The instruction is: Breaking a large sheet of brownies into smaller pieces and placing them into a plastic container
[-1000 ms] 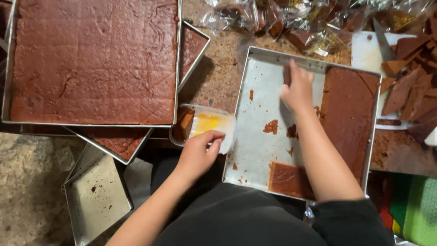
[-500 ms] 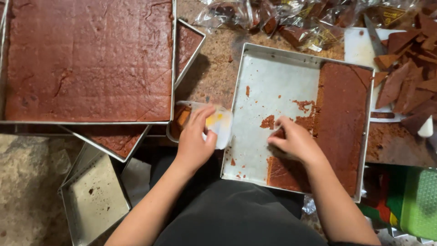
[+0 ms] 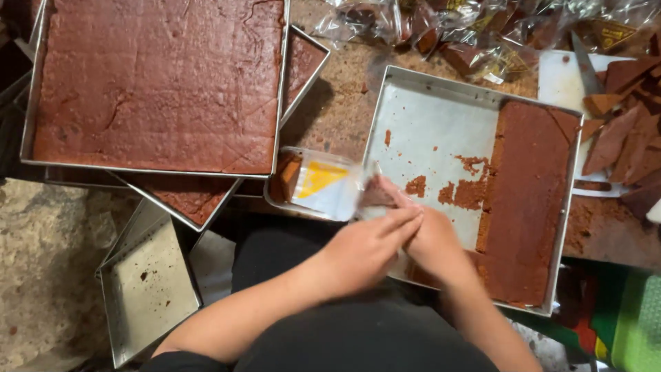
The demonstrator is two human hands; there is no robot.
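Observation:
My left hand (image 3: 365,248) and my right hand (image 3: 434,244) meet over the near left corner of a metal baking tray (image 3: 427,110). Between them is a clear plastic bag (image 3: 330,186) with a yellow patch, and a brown cake slice (image 3: 379,196) sits at its mouth under my fingertips. The left hand grips the bag; the right hand holds the slice. A strip of brown cake (image 3: 527,200) fills the tray's right side, with crumbs (image 3: 468,193) on the bare lining. Another slice (image 3: 286,179) lies inside the bag's far end.
A large tray of uncut brown cake (image 3: 155,83) sits on stacked trays (image 3: 306,62) at the left. An empty tray (image 3: 148,289) lies lower left. Wrapped slices (image 3: 441,27) pile at the top. A white board (image 3: 564,83) with a knife (image 3: 585,65) and cut pieces (image 3: 620,138) is at right.
My right hand came back from the tray's far side to its near left corner with a cake slice. My left hand lifted the bag and joined it.

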